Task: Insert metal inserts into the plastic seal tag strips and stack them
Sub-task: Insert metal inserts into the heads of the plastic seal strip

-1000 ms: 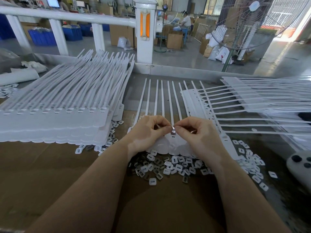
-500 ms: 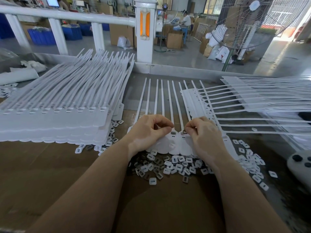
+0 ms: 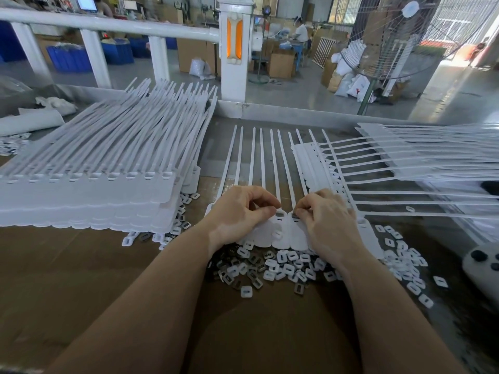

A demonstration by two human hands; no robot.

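Both hands work on one sheet of white seal tag strips (image 3: 280,228) lying flat on the brown table (image 3: 81,279) at near centre, its thin tails fanning away toward the far edge. The left hand (image 3: 240,214) rests on the sheet's left tags with fingers curled, thumb and forefinger pressed together just beside a dark metal insert (image 3: 279,211) seated in a tag head; whether it pinches anything is hard to tell. The right hand (image 3: 326,214) is curled too, its fingertips pinching a second insert (image 3: 295,215) at the neighbouring tag head. A loose heap of inserts (image 3: 270,265) lies just nearer than the sheet, between the wrists. A tall stack of strips (image 3: 94,179) sits to the left, and another pile (image 3: 418,155) spreads out on the right.
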